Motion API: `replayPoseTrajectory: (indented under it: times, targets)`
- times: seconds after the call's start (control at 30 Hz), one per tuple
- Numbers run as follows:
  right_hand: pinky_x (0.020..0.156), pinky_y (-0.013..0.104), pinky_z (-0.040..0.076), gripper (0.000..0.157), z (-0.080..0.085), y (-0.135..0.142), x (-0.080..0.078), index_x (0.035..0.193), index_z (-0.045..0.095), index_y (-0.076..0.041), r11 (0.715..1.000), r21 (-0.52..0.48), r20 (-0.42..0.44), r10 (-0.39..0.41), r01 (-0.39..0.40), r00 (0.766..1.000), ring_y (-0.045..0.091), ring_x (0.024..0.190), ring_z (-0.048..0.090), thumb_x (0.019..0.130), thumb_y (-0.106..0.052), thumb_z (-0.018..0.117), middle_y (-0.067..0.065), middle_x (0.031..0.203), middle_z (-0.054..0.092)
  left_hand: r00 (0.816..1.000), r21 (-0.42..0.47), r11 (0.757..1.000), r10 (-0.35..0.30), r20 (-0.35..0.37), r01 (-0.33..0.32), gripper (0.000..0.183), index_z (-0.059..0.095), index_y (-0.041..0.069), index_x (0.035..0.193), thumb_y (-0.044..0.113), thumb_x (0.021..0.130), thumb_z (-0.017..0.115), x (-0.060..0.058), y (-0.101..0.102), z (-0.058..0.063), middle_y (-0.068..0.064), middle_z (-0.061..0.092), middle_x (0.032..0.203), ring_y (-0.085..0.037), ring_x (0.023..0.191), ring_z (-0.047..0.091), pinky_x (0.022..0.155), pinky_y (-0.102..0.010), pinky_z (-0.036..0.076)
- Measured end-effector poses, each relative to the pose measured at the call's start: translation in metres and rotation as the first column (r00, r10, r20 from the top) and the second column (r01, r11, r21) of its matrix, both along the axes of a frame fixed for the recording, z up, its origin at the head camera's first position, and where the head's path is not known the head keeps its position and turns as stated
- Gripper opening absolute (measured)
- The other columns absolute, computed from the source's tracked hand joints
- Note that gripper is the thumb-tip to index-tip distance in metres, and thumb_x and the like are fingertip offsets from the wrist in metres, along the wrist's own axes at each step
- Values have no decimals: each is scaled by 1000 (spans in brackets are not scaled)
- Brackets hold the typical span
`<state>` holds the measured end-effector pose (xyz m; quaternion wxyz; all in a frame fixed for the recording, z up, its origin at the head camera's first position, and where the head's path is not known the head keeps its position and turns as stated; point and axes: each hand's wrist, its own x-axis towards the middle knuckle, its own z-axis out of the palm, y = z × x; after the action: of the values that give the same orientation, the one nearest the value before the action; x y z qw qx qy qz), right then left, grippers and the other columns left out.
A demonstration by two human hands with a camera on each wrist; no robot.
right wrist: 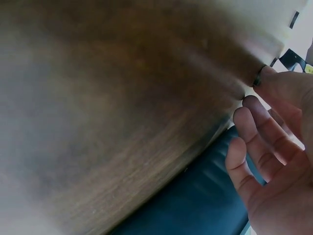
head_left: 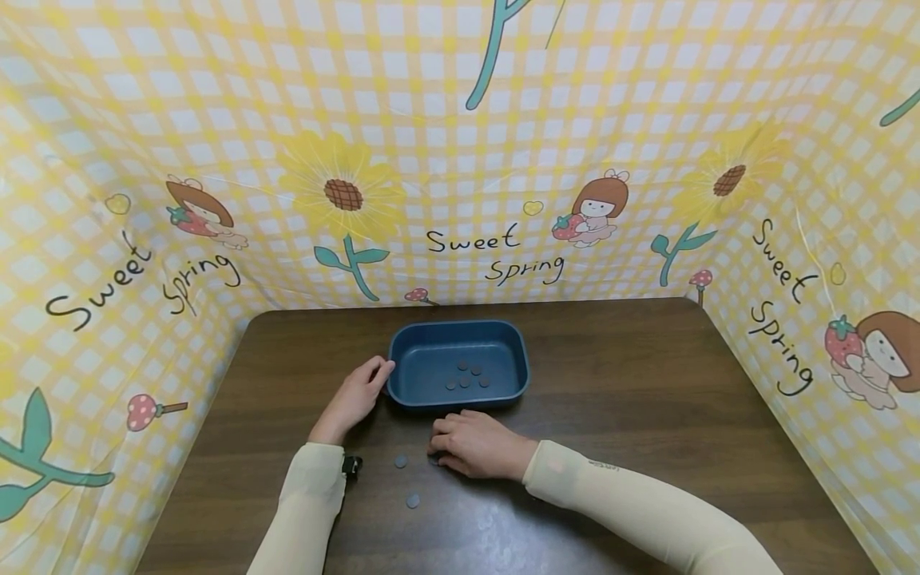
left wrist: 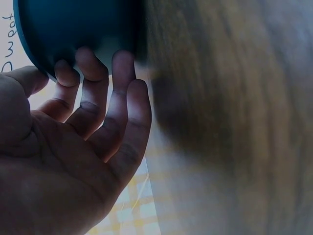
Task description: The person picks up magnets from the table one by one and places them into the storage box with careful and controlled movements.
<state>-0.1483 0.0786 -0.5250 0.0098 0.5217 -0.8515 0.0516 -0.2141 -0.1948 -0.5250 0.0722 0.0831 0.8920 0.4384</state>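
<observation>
- coin (head_left: 434, 461): at fingertips of right grip (head_left: 477, 445), pinched narrowly; probably light, stiff, slick; best taken by opposite edges.
- loose coins (head_left: 400, 461), two: on worktop (head_left: 611, 375), left of right grip; likely hard to lift flat.
- blue tray (head_left: 420, 371): rim held by left grip (head_left: 355, 398); seems light, rigid.
- inner coins (head_left: 464, 383), five: in tray, beyond right grip.

Bright, even head view here, faint glare on the worktop (head_left: 611, 367); both wrist views dimmer, wood grain blurring.
</observation>
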Motion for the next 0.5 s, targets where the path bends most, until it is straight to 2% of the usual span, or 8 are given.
replayPoseTrajectory:
  times: [0.3,0.5]
  targets:
    - [87,26,51,19,1,5,2,122,76,-28,1000,4,14,-10,10,1000,7,107,64,104,-34,74,-12,115,67,1000,-6,1000,5,11,-5,38,57,10,101,42,118,43,-1,1,0,-14,59,93,-26,83,54,83,-43,41]
    - [88,25,50,20,2,9,6,122,74,-27,1000,0,37,-15,15,999,7,107,64,104,-33,75,-12,115,67,1000,-4,1000,3,18,-3,36,56,11,101,40,118,43,0,1,2,-9,53,88,-26,81,51,81,-43,40]
